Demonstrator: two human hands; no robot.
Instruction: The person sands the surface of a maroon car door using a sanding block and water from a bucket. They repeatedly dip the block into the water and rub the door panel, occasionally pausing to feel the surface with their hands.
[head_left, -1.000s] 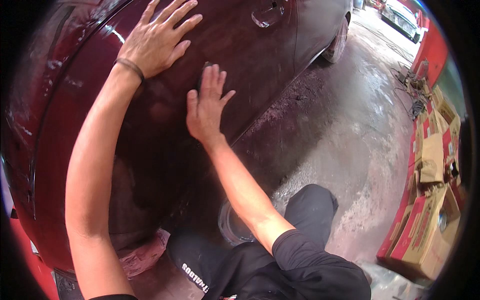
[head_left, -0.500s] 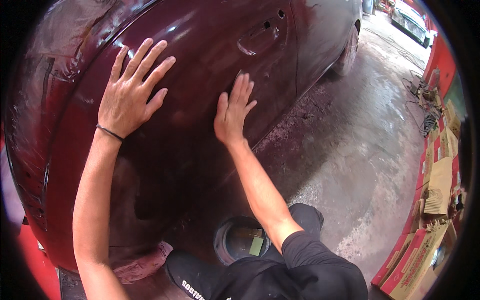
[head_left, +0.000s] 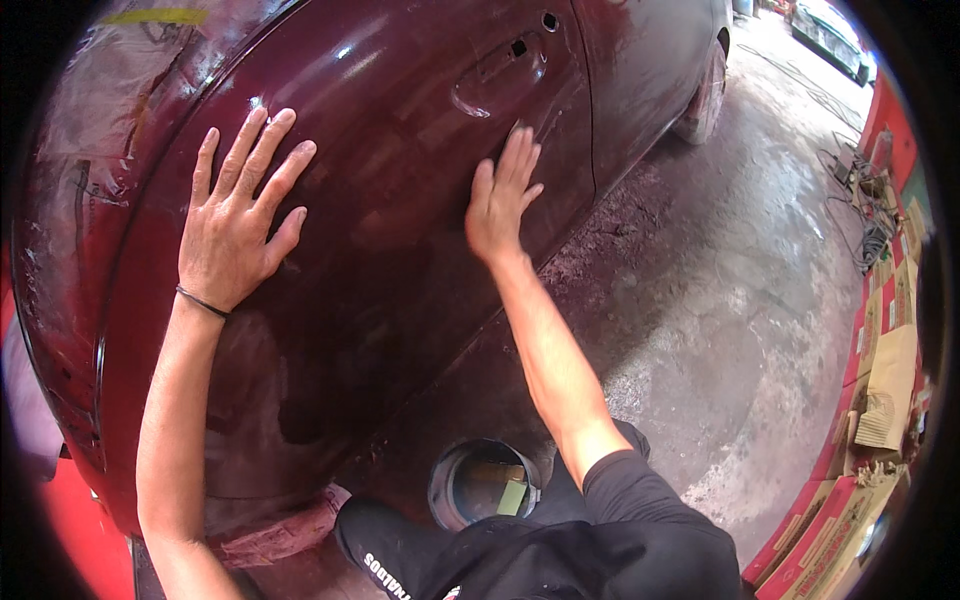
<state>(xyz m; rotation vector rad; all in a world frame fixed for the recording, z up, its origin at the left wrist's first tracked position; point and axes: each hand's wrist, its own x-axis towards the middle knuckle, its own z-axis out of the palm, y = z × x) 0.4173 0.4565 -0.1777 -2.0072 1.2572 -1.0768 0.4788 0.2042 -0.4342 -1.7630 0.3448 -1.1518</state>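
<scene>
A dark red car door panel [head_left: 360, 290] stands in front of me, with a glossy, partly dull surface. My left hand [head_left: 235, 225] lies against its upper part, fingers spread and nothing in it; a thin dark band [head_left: 202, 301] circles that wrist. Farther right and lower on the same panel is my right hand [head_left: 503, 205], its palm toward the door and its fingers stretched out. Whether the whole palm touches is hidden. Just beyond the right fingertips sits the door-handle recess [head_left: 497, 85], which has no handle in it, with small square holes nearby.
A round bucket [head_left: 436, 485] stands on the floor by my knees, a small green block [head_left: 512, 497] inside it. Flattened cardboard boxes [head_left: 830, 530] line the right edge, with tangled cables [head_left: 872, 240] beyond. Clear plastic sheeting [head_left: 110, 110] covers the car at upper left.
My right hand has slid rightward along the door, toward the rear. My left hand sits slightly lower on the panel, its fingers still spread. The view has shifted a little.
</scene>
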